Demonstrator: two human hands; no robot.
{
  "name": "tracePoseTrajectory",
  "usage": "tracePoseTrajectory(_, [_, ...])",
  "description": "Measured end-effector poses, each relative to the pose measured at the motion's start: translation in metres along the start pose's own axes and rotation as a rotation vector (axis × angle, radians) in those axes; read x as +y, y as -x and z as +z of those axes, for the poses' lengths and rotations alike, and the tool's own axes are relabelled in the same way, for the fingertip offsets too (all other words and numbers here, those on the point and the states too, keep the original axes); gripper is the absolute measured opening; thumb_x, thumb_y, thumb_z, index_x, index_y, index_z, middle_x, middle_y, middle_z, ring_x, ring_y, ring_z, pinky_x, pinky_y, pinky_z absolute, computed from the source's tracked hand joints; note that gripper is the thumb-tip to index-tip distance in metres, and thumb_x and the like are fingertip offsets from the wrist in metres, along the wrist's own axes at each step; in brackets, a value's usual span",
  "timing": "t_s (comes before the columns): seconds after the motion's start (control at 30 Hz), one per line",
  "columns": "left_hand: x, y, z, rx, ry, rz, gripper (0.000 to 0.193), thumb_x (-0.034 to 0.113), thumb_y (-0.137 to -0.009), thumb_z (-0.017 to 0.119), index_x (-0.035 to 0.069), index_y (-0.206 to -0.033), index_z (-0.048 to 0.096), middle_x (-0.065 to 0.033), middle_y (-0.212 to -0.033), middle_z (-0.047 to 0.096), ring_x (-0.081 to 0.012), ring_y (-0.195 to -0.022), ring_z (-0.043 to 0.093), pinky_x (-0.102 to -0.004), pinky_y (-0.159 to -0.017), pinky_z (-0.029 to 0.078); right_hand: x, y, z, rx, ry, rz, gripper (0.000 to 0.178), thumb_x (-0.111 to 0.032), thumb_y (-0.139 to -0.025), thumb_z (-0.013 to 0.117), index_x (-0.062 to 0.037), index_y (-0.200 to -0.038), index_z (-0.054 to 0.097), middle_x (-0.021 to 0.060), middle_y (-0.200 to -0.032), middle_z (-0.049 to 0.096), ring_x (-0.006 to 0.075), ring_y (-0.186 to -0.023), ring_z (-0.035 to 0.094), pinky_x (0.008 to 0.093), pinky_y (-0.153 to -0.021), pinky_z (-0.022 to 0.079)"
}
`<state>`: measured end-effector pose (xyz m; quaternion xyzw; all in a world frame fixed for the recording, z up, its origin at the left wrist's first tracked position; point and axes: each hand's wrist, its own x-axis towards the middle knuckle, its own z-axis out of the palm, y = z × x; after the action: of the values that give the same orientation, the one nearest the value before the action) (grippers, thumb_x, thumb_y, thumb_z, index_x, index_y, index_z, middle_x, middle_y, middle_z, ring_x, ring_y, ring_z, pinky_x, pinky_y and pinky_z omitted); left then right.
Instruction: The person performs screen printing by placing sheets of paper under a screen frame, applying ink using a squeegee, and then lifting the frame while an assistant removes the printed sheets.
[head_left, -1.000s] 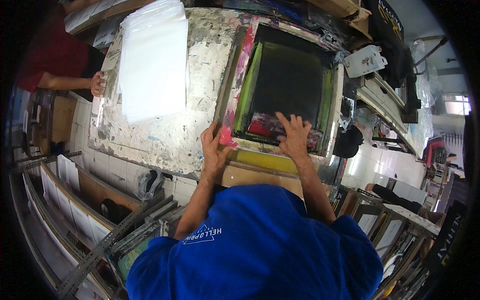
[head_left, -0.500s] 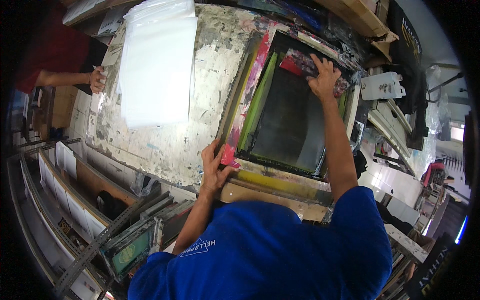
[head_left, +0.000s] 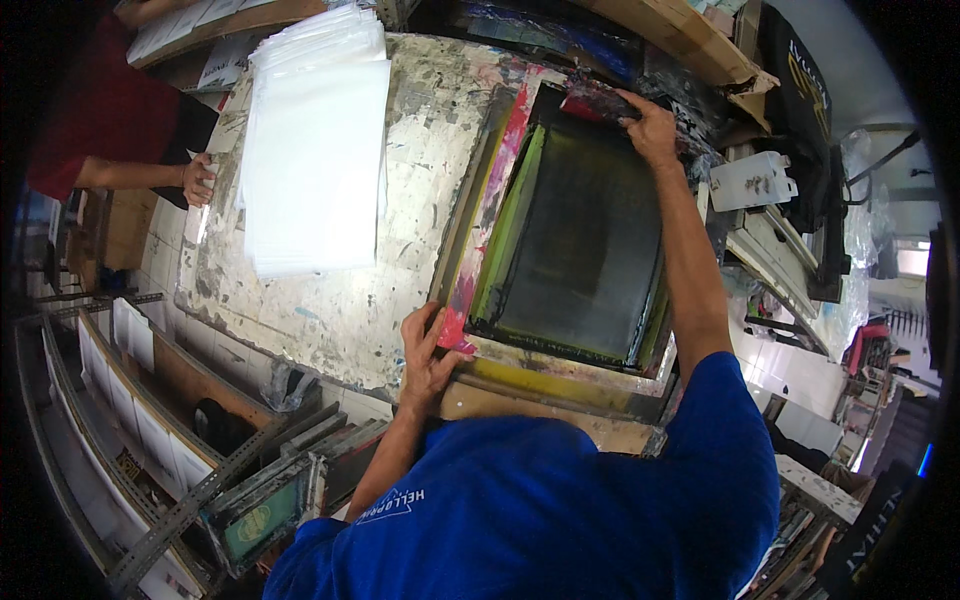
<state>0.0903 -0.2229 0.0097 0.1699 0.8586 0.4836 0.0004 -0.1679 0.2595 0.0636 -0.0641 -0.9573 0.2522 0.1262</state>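
A screen printing frame (head_left: 486,222) lies on the worktable, its rails smeared with pink and yellow. Dark ink covers much of the mesh (head_left: 575,240), with a green strip along its left side. My left hand (head_left: 425,355) grips the frame's near left corner, fingers over the rail. At the far end my right hand (head_left: 653,133) is closed on an ink-stained squeegee (head_left: 592,103) with red on it. The squeegee is at the far rail; whether its blade touches the mesh is hidden.
Left of the frame, a stack of white sheets (head_left: 315,170) lies on the paint-spotted table (head_left: 415,150). Another person's hand (head_left: 197,180) rests at the table's left edge. A white plastic jug (head_left: 752,182) stands right. Shelving (head_left: 180,400) and more printing frames (head_left: 262,515) fill the lower left.
My right hand has moved the squeegee farther away, from the upper mesh to the far rail, and the squeegee has tilted. My left hand keeps its grip at the corner.
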Motion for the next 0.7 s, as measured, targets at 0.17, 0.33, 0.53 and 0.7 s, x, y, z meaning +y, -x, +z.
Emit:
tracePoseTrajectory(0.17, [-0.008,0.0,0.007,0.015,0.031,0.044,0.08,0.036,-0.07,0.087,0.004,-0.138,0.06,-0.0172,-0.127,0.059,-0.0345,-0.116,0.051,-0.0448,-0.101,0.04,0.021,0.032,-0.028,0.118,-0.27,0.02,0.062,-0.005,-0.075,0.078,-0.0201,-0.135,0.067,0.0123,-0.128,0.071,0.0289,-0.112,0.068,0.0359,-0.097,0.049])
tracePoseTrajectory(0.33, [-0.002,0.004,0.013,0.148,0.169,0.034,0.084,0.035,-0.066,0.089,0.001,-0.137,0.061,-0.0165,-0.115,0.064,-0.0328,-0.107,0.053,-0.0425,-0.097,0.042,-0.061,0.136,-0.064,-0.033,-0.614,0.279,0.067,0.006,-0.075,0.073,-0.0135,-0.139,0.063,0.0096,-0.135,0.067,0.0175,-0.117,0.063,0.0262,-0.097,0.047])
tracePoseTrajectory(0.53, [0.067,-0.043,-0.011,0.335,0.177,0.218,0.058,0.016,-0.071,0.082,-0.005,-0.123,0.065,-0.0154,-0.108,0.066,-0.0309,-0.103,0.057,-0.0404,-0.095,0.045,-0.199,0.257,-0.126,-0.119,-0.131,0.047,0.074,0.009,-0.069,0.072,-0.0163,-0.138,0.065,0.0172,-0.119,0.069,0.03,-0.104,0.066,0.0382,-0.093,0.051])
tracePoseTrajectory(0.7, [0.135,-0.099,-0.032,0.412,0.239,0.124,0.059,0.009,-0.083,0.076,-0.006,-0.137,0.057,-0.0151,-0.112,0.066,-0.0256,-0.1,0.059,-0.0362,-0.092,0.048,-0.261,0.268,-0.175,0.149,0.294,-0.184,0.063,-0.013,-0.07,0.075,-0.0226,-0.132,0.069,0.0189,-0.103,0.069,0.0379,-0.095,0.065,0.0437,-0.086,0.05])
